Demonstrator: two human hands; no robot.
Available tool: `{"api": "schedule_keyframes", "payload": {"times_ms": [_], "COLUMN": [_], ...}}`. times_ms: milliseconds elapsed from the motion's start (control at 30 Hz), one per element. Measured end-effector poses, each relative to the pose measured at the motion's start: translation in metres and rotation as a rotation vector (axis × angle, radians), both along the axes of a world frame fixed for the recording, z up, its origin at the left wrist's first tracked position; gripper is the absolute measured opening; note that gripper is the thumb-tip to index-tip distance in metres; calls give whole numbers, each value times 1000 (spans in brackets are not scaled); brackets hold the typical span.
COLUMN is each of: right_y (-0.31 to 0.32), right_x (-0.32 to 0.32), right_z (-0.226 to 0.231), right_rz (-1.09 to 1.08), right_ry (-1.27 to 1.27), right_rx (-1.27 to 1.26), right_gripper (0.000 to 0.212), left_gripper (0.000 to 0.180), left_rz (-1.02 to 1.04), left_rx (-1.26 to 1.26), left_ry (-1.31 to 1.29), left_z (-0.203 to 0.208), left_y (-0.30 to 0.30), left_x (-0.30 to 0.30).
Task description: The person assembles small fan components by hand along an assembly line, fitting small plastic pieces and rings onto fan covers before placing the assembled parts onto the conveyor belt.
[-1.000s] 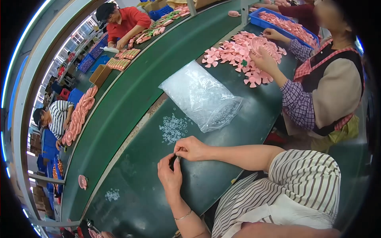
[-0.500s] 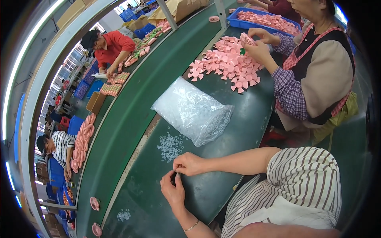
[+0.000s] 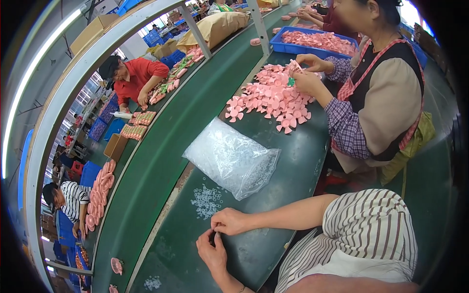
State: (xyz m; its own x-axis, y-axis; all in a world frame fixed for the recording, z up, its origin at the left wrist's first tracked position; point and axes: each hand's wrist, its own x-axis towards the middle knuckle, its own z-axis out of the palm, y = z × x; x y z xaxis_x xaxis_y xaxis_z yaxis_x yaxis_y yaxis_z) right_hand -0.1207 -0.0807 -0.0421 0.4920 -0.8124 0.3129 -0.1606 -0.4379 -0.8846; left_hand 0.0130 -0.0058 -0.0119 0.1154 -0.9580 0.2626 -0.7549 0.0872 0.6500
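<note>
Green table [image 3: 273, 244] in a factory hall: left hand [image 3: 211, 250] and right hand [image 3: 229, 221] meet fingertip to fingertip, pinching a small part too tiny to identify. Beyond lie scattered clear rings [image 3: 206, 200], a plastic bag [image 3: 232, 158], then pink fan pieces [image 3: 271, 100].

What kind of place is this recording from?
Most likely a factory assembly line: a long green belt with workers seated on both sides, heaps of identical pink parts, blue bins of more, and a clear bag of small pieces.
</note>
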Motion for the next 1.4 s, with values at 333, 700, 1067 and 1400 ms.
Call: {"api": "schedule_keyframes", "payload": {"times_ms": [333,700,1067,1400], "right_y": [-1,2,1,3], "right_x": [2,0,2,3], "right_z": [-4,2,-1,1], "right_rz": [8,5,23,56], "right_ry": [-10,-6,14,-3], "right_rx": [-1,17,-23,-12], "right_gripper": [9,8,8,7], "left_gripper": [18,19,19,20], "left_rz": [-2,-9,-12,29], "left_rx": [-3,-10,18,32], "left_ry": [-5,3,-1,-38], "left_z": [-1,-2,1,4], "left_y": [-1,-1,-1,5], "left_x": [0,0,0,-2]}}
